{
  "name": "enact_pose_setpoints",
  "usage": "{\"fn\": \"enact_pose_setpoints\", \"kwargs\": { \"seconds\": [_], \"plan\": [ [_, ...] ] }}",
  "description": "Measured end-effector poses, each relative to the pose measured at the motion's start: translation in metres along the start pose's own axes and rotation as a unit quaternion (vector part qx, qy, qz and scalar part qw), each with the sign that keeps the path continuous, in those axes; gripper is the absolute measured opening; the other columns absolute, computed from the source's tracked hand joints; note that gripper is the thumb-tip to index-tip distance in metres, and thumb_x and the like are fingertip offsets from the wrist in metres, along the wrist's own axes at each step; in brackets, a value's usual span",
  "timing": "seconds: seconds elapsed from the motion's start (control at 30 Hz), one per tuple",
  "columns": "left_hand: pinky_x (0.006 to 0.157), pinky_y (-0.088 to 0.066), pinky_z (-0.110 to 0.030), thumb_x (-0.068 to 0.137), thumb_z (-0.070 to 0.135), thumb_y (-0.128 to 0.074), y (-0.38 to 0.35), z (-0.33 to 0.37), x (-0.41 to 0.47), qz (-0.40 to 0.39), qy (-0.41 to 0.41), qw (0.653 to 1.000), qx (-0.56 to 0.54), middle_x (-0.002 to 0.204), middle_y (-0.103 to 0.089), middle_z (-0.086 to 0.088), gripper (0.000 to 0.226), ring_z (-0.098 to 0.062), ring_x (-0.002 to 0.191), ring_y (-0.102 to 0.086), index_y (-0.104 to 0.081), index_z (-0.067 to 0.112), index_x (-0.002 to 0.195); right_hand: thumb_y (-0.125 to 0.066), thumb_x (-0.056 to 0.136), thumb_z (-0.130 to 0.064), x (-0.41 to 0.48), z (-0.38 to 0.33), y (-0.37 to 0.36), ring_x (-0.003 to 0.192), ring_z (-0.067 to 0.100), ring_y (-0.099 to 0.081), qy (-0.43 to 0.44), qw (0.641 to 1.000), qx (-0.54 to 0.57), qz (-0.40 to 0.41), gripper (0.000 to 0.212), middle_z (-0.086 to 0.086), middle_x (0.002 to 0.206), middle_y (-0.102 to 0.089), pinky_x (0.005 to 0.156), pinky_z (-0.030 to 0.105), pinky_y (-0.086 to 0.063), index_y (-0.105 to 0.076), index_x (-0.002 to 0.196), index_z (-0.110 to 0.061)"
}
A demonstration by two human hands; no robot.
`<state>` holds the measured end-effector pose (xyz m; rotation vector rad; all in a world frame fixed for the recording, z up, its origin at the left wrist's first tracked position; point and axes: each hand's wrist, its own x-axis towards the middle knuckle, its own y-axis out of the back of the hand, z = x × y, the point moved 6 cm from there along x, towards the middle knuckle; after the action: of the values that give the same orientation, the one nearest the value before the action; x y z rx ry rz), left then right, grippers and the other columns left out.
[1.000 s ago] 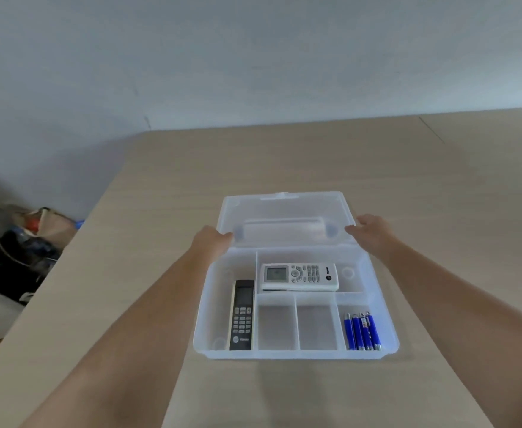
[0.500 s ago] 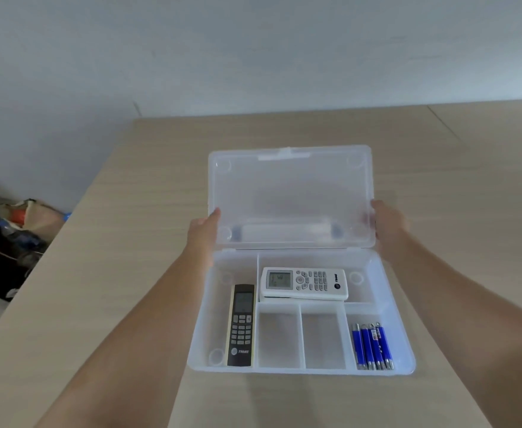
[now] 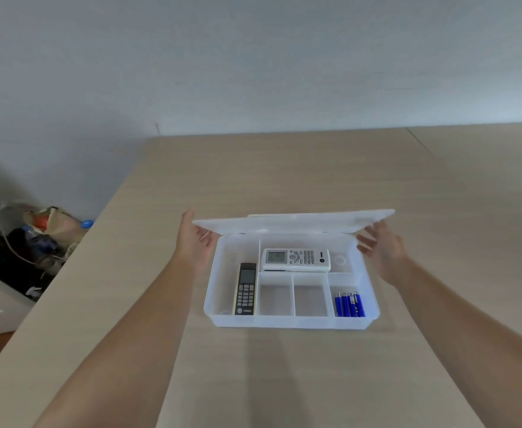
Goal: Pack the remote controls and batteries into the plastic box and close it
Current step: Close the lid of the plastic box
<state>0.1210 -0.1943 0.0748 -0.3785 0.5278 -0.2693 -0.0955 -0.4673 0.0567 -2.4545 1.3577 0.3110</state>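
The clear plastic box point(image 3: 290, 322) sits on the table, its hinged lid point(image 3: 293, 223) tipped forward over the back compartments and seen almost edge-on. My left hand point(image 3: 193, 242) pinches the lid's left corner, thumb above and fingers below. My right hand point(image 3: 380, 248) supports the right corner with spread fingers, the top finger touching the edge. Inside, a white remote point(image 3: 295, 259) lies crosswise in the back compartment. A black remote point(image 3: 246, 288) lies lengthwise at the left, and several blue batteries point(image 3: 349, 305) fill the front right compartment.
Two middle front compartments point(image 3: 293, 299) hold nothing. The wooden table point(image 3: 284, 174) ends at a left edge near my left arm. Bags and clutter point(image 3: 37, 239) lie on the floor beyond that edge. A grey wall stands behind the table.
The lid has swung up from lying flat behind the box and now tips forward over it. Both hands rose with it at its corners. The remotes and batteries have not moved.
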Motion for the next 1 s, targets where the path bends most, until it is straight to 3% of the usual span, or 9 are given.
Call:
{"fn": "enact_pose_setpoints", "kwargs": {
  "seconds": [0.1,0.23,0.4,0.43,0.47,0.5,0.6,0.77,1.0],
  "plan": [
    [0.072,-0.047,-0.02,0.095,0.007,-0.04,0.016,-0.01,-0.018,-0.003,0.006,0.999,0.046,0.079,-0.05,-0.004,0.023,-0.013,0.072,-0.052,-0.051,0.009,0.074,-0.027,0.099,-0.011,-0.018,0.015,0.017,0.082,0.017,-0.058,-0.036,0.997,0.064,0.017,0.039,0.009,0.112,-0.057,0.073,0.028,-0.047,-0.047,0.133,-0.013],
    [0.079,-0.046,-0.022,0.09,-0.008,-0.046,0.044,-0.029,-0.032,0.007,0.007,0.985,0.174,0.084,-0.056,-0.004,0.016,-0.022,0.089,-0.055,-0.062,-0.007,0.087,-0.033,0.095,-0.017,-0.042,0.026,0.027,0.064,0.022,-0.052,-0.098,0.98,0.161,0.056,0.029,0.009,0.081,-0.057,0.056,0.03,-0.044,-0.058,0.1,-0.004],
    [0.092,-0.046,-0.034,0.084,-0.014,-0.041,0.069,-0.056,-0.049,0.032,-0.034,0.932,0.36,0.12,-0.06,-0.027,0.05,-0.019,0.096,-0.05,-0.049,-0.011,0.134,-0.045,0.091,-0.032,-0.053,0.041,0.037,0.088,0.026,-0.058,-0.034,0.973,-0.221,0.059,0.034,0.007,0.102,-0.061,0.083,0.036,-0.043,-0.061,0.108,-0.007],
    [0.093,-0.047,-0.036,0.083,-0.011,-0.042,0.072,-0.059,-0.051,0.038,-0.05,0.913,0.404,0.134,-0.029,-0.035,0.048,-0.021,0.09,-0.05,-0.049,-0.013,0.131,-0.048,0.091,-0.032,-0.053,0.045,0.036,0.104,0.029,-0.058,-0.006,0.954,-0.296,0.047,0.039,0.008,0.119,-0.06,0.092,0.038,-0.043,-0.057,0.124,-0.012],
    [0.088,-0.047,-0.035,0.083,-0.007,-0.044,0.075,-0.063,-0.055,0.045,-0.062,0.89,0.45,0.103,-0.056,0.0,0.045,-0.025,0.089,-0.053,-0.054,-0.01,0.127,-0.049,0.091,-0.031,-0.055,0.049,0.034,0.119,0.03,-0.053,0.009,0.938,-0.346,0.023,0.047,0.008,0.135,-0.053,0.099,0.04,-0.041,-0.049,0.135,-0.015],
    [0.086,-0.046,-0.034,0.084,-0.002,-0.048,0.078,-0.067,-0.057,0.05,-0.077,0.865,0.493,0.117,-0.063,-0.023,0.042,-0.029,0.097,-0.058,-0.058,-0.004,0.125,-0.05,0.091,-0.03,-0.058,0.055,0.031,0.128,0.029,-0.046,0.017,0.924,-0.383,-0.001,0.054,0.007,0.147,-0.043,0.104,0.039,-0.038,-0.04,0.142,-0.016],
    [0.1,-0.038,-0.027,0.09,0.01,-0.055,0.082,-0.078,-0.068,0.059,-0.088,0.826,0.554,0.14,-0.055,-0.008,0.05,-0.025,0.129,-0.051,-0.051,0.011,0.139,-0.051,0.092,-0.028,-0.067,0.071,0.023,0.142,0.028,-0.028,0.025,0.867,-0.495,-0.059,0.068,0.005,0.161,-0.01,0.11,0.036,-0.031,-0.019,0.15,-0.015],
    [0.076,-0.04,-0.024,0.087,0.01,-0.055,0.081,-0.074,-0.071,0.08,-0.136,0.795,0.586,0.096,-0.067,-0.008,0.03,-0.024,0.09,-0.057,-0.067,0.006,0.114,-0.05,0.094,-0.025,-0.07,0.076,0.025,0.145,0.027,-0.021,0.042,0.837,-0.539,-0.085,0.07,0.007,0.162,0.003,0.111,0.033,-0.027,-0.012,0.151,-0.013],
    [0.078,-0.044,-0.027,0.085,0.019,-0.059,0.082,-0.079,-0.072,0.11,-0.148,0.794,0.58,0.107,-0.066,-0.007,0.022,-0.028,0.109,-0.06,-0.064,0.016,0.106,-0.047,0.096,-0.025,-0.062,0.078,0.026,0.147,0.027,-0.014,0.053,0.82,-0.562,-0.097,0.065,0.009,0.162,0.004,0.114,0.035,-0.023,-0.013,0.151,-0.016]
  ]
}}
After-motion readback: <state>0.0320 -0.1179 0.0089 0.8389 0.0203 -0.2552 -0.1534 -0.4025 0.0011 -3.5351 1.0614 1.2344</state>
